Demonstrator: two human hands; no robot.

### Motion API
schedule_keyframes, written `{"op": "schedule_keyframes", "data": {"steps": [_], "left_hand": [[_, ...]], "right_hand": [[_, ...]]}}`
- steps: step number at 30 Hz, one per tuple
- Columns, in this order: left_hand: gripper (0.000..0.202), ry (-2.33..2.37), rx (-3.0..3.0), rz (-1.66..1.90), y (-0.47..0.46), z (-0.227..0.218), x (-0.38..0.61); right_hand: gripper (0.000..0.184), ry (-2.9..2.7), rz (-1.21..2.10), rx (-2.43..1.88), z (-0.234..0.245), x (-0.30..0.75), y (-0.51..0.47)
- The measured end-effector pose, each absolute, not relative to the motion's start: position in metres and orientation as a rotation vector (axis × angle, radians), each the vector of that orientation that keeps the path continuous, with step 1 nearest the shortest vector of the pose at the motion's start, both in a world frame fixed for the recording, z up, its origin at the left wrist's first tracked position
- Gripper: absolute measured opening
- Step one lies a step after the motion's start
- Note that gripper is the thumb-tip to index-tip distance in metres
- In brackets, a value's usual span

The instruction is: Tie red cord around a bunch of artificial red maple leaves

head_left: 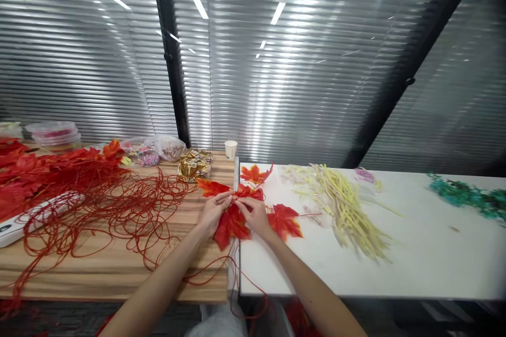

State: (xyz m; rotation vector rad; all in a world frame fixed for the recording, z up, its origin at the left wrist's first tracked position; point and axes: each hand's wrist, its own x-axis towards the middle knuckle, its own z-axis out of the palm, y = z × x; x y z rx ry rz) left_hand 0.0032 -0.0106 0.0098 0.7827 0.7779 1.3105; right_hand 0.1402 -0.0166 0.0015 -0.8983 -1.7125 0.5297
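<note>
My left hand (215,212) and my right hand (255,215) meet over the seam between two tables, fingertips pinched together. Between them is a small cluster of artificial red maple leaves (232,227), held near the stems. Whether the fingertips also grip the red cord is too small to make out. A loop of red cord (209,277) runs below my hands and hangs over the table edge. Just beyond lies a loose orange-red maple leaf (256,174), and another maple leaf (285,222) rests right of my right hand.
A tangle of red cord (130,210) spreads over the wooden table (197,295), beside a pile of red leaves (51,174) and a white device (39,218). Gold wrapping (195,164) and a paper cup (231,149) stand behind. Yellow strips (348,210) lie on the white table (427,258).
</note>
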Motion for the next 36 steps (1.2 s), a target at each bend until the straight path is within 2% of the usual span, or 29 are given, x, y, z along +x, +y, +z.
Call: {"op": "schedule_keyframes", "data": {"steps": [7,20,31,36], "left_hand": [[0.033,0.806,0.686,1.313,-0.006,0.006,0.003],[0.036,0.726,0.751,1.220,-0.005,0.004,0.005],[0.043,0.723,0.828,1.196,-0.010,0.014,-0.002],[0.047,0.671,0.822,1.143,-0.012,0.016,-0.001]], "right_hand": [[0.024,-1.519,0.777,-0.945,0.001,0.139,-0.015],[0.017,-1.552,0.580,-0.889,0.007,0.141,-0.022],[0.018,-1.490,0.575,-0.872,0.013,0.147,-0.021],[0.017,-1.541,0.677,-0.818,0.015,0.145,-0.024]]}}
